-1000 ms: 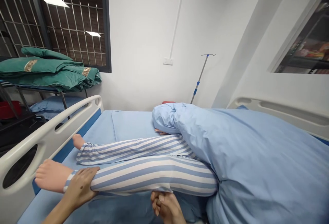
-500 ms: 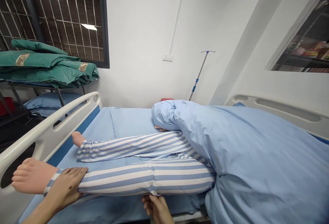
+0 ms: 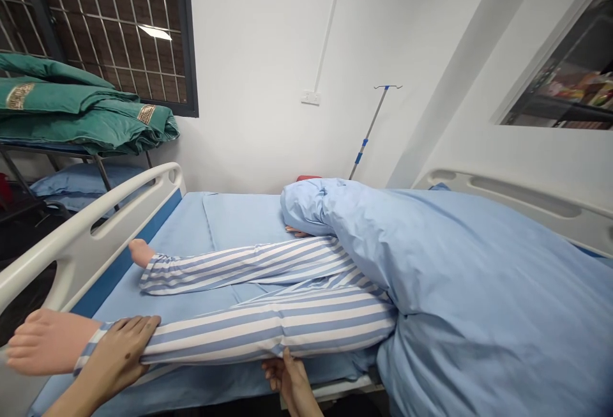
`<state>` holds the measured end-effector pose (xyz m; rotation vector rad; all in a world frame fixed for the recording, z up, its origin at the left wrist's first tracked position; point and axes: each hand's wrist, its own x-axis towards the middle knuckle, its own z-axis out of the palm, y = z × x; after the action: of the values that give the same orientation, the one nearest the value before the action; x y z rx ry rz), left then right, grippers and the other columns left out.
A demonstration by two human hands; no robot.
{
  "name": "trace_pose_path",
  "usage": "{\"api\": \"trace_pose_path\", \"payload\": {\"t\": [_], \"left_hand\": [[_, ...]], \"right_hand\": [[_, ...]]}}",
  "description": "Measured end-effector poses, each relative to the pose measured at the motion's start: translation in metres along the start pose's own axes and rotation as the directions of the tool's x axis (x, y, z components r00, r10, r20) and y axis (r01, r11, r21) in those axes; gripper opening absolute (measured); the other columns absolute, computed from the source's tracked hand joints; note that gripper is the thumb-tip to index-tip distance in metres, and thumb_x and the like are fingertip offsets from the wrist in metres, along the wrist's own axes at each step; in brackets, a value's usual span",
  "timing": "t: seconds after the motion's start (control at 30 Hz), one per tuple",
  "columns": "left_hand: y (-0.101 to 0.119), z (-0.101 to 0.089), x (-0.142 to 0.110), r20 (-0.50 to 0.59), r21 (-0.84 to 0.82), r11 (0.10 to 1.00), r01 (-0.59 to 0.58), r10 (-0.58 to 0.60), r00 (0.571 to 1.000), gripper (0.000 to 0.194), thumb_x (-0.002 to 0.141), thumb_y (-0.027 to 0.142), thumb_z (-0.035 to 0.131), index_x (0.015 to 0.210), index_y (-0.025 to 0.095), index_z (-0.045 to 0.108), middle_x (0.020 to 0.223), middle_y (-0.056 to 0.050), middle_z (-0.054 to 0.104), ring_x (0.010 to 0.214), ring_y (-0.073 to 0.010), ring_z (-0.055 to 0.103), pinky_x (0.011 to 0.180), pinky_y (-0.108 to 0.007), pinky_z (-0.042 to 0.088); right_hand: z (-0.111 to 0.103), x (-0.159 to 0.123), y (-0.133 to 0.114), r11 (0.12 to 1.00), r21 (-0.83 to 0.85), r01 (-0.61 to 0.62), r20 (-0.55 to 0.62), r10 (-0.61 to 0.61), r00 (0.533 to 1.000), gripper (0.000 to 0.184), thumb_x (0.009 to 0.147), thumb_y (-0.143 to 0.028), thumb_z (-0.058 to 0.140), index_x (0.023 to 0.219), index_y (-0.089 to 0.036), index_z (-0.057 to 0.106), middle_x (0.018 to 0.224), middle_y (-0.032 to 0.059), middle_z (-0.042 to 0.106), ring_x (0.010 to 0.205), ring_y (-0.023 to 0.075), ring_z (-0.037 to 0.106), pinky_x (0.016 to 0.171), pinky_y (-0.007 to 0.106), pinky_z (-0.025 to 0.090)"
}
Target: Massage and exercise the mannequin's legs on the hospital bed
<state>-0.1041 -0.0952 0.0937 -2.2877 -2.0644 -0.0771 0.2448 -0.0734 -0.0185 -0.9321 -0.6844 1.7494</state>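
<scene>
A manikin lies on the bed in blue-and-white striped trousers (image 3: pixel 211 334), its near leg stretched toward the footboard and its bare near foot (image 3: pixel 50 342) resting there. My left hand (image 3: pixel 119 350) is wrapped over the lower shin, just above the ankle, gripping the leg through the cloth. Under the knee, my right hand (image 3: pixel 290 375) has its thumb against the trouser fabric with the other fingers curled below, and the cloth creases there. Beyond lies the far leg with its foot (image 3: pixel 141 253). A light blue quilt (image 3: pixel 460 276) hides the upper body.
The bed's footboard (image 3: pixel 90 232) stands at left, the headboard (image 3: pixel 522 197) at right. A blue sheet (image 3: pixel 239 212) covers the mattress. Folded green bedding (image 3: pixel 90 110) is on a rack by the barred window. An IV pole (image 3: pixel 371 126) stands behind the bed.
The view has shifted slightly, so the room appears a little higher and further left. My left hand keeps its hold on the shin; the right thumb points more upward against the trouser cloth.
</scene>
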Motion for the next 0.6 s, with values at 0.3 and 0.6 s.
{"api": "trace_pose_path", "payload": {"t": [0.3, 0.6], "left_hand": [[-0.008, 0.007, -0.002, -0.016, -0.011, 0.999, -0.045, 0.045, 0.999, 0.048, 0.064, 0.019, 0.047, 0.11, 0.019, 0.06, 0.108, -0.008, 0.065, 0.1, -0.0267, 0.057, 0.089, -0.038, 0.04], [-0.006, 0.005, -0.001, 0.009, 0.057, 0.994, -0.088, 0.088, 0.996, 0.057, 0.059, 0.01, 0.043, 0.113, 0.019, 0.058, 0.106, -0.008, 0.064, 0.099, -0.0266, 0.055, 0.088, -0.038, 0.037]], "right_hand": [[0.007, -0.004, -0.004, 0.996, -0.088, 0.025, 0.0, -0.025, 1.0, 0.046, 0.061, -0.052, 0.073, 0.073, -0.008, 0.067, 0.064, 0.0121, 0.067, 0.05, 0.0116, 0.054, 0.046, 0.02, 0.032], [-0.005, -0.005, 0.028, 0.996, -0.084, -0.033, 0.016, 0.034, 0.999, 0.045, 0.058, -0.053, 0.074, 0.057, -0.009, 0.063, 0.054, 0.0086, 0.064, 0.042, 0.0085, 0.05, 0.041, 0.018, 0.029]]}}
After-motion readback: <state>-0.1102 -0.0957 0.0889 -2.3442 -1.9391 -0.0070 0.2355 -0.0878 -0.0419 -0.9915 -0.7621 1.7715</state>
